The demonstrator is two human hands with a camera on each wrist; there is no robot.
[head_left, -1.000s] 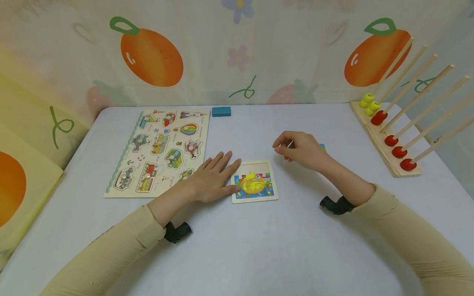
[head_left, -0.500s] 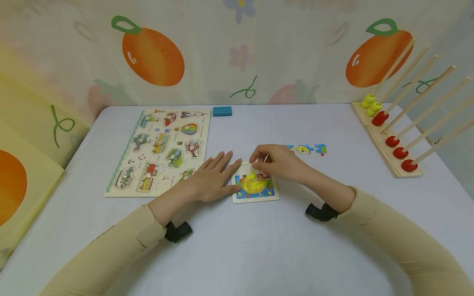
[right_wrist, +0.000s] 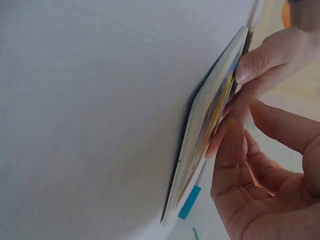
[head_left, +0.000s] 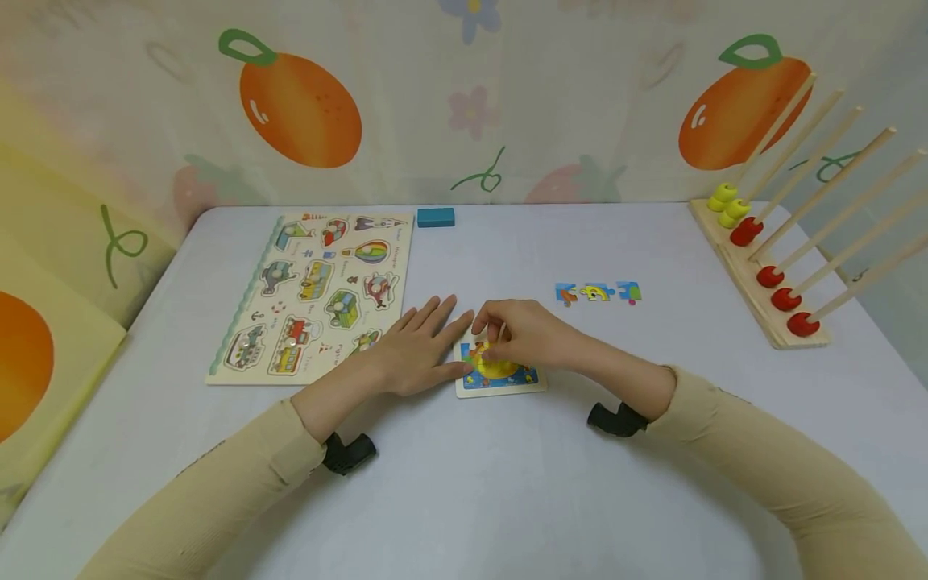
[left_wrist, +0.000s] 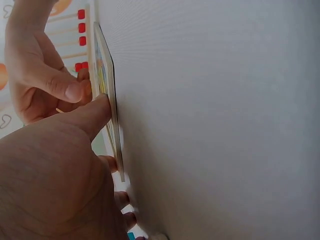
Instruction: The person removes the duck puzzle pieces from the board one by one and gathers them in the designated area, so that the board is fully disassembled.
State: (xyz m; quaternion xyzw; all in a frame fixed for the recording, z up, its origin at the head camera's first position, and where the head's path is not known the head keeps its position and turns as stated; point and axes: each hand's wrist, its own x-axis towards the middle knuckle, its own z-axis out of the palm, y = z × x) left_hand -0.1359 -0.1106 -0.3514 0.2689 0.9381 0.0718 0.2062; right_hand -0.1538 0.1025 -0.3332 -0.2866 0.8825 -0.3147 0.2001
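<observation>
My left hand lies flat with fingers spread, its thumb resting on the left rim of a small wooden duck jigsaw puzzle. In the left wrist view that thumb presses the puzzle's edge. Over the upper part of the puzzle is my right hand, thumb and index finger bent toward each other above the yellow duck. The right wrist view has those fingertips close by the picture; I cannot tell whether a piece is between them. Three loose puzzle pieces lie in a row behind the right hand.
A large peg puzzle board with vehicle pictures lies at left, partly under the left hand. A teal block sits at the table's back edge. At right stands a wooden rack of tall pegs with red and yellow beads.
From beside the loose pieces, my right hand has moved left and toward me, over the puzzle. This uncovers the row of pieces. The left hand stays in place.
</observation>
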